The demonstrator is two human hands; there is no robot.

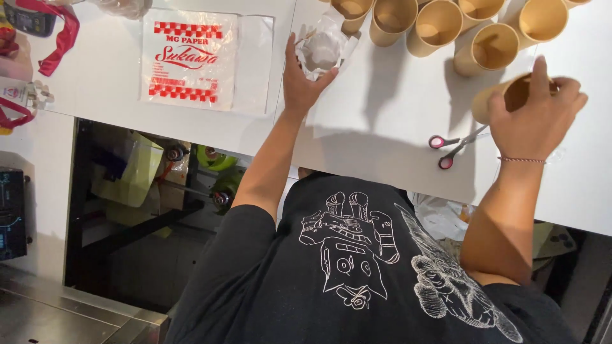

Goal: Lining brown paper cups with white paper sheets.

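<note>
We see right hand gripping tilted kraft cup, mouth facing left toward scissors; left hand spread, fingering crumpled paper liner.

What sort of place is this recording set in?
Probably a food stall's packing counter: rows of paper cups on a white table, a pack of wrapping paper, and scissors.

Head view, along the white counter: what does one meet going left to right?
Red ribbon → red-checked paper packet → left hand on crumpled white paper → red-handled scissors → right hand holding a brown paper cup.
</note>
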